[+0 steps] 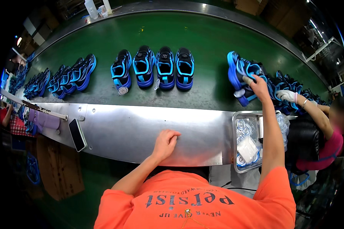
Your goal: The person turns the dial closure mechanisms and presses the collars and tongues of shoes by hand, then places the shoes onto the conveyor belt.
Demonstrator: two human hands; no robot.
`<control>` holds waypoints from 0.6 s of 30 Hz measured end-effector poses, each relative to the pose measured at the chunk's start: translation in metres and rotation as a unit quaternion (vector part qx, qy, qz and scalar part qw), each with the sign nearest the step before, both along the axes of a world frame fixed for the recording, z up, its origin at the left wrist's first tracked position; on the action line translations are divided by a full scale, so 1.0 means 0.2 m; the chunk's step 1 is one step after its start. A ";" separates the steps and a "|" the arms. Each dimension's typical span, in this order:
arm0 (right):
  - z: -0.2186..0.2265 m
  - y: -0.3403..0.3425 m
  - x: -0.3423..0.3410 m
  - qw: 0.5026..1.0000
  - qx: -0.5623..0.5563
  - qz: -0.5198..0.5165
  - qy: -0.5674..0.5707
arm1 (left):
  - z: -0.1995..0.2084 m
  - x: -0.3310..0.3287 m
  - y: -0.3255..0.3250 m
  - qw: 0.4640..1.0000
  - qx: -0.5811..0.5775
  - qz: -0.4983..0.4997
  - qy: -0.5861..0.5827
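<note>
My right hand (259,87) reaches to the far right and grips a black and blue sneaker (235,70) by its collar, thumb and fingers closed on it. The shoe is tilted beside other sneakers on the green belt (214,99). My left hand (165,145) rests over the metal ledge (122,129) in front of me, its fingers curled in with nothing seen in them. Ahead of it, two pairs of black and blue sneakers (165,68) stand upright on the belt, heels toward me. Round tags hang at some heels.
At right on the ledge, a metal tray (234,133) holds round blue-white tags and plastic bags. A phone (77,134) lies at left near a purple container (46,120). More sneakers (74,76) line the belt's left. A co-worker's gloved hand (288,95) touches shoes at right.
</note>
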State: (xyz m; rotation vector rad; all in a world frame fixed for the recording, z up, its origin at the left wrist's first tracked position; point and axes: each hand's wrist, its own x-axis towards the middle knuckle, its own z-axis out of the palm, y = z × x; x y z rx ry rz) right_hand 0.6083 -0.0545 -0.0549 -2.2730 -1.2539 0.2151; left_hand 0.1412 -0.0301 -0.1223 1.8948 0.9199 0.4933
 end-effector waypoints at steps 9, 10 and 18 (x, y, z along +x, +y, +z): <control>0.37 -0.41 -1.33 0.964 0.026 0.261 -0.043 | 0.31 -0.09 -0.06 0.987 0.013 0.070 -0.143; 0.34 -0.45 -1.44 0.948 -0.029 0.317 0.018 | 0.26 -0.12 -0.09 0.980 -0.072 0.090 -0.165; 0.28 -0.47 -1.42 0.855 0.003 0.451 0.257 | 0.25 -0.35 -0.14 0.974 0.142 0.162 0.076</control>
